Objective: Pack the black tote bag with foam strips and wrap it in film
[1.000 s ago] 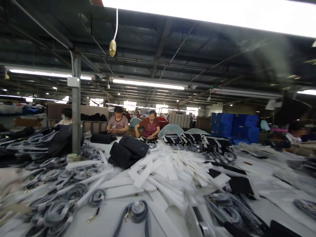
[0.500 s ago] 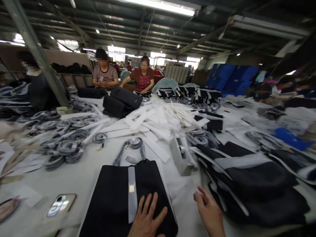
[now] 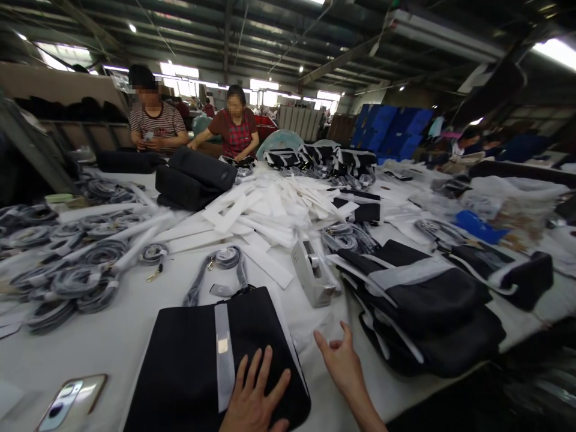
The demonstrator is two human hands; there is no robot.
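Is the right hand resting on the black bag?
No, the right hand is open beside the black bag; the left hand lies on it.

Fluorescent tubes [image 3: 555,53] glow under a dark steel-trussed roof [image 3: 270,30]; stacked blue plastic crates [image 3: 391,129] stand at one o'clock, bright windows [image 3: 180,71] at eleven.

A phone [image 3: 72,401] lies on the white table [image 3: 135,306], near the front left corner. A grey tape holder [image 3: 311,275] stands in the middle. Behind it is a big heap of white strips [image 3: 270,210]. Lots of rolled-up grey straps [image 3: 81,264] cover the left side. A pile of black bags [image 3: 427,300] sits on the right. Across the table, a person in a striped shirt [image 3: 155,123] and a person in a red checked top [image 3: 236,129] sit side by side. Blue boxes [image 3: 391,129] are stacked far behind.
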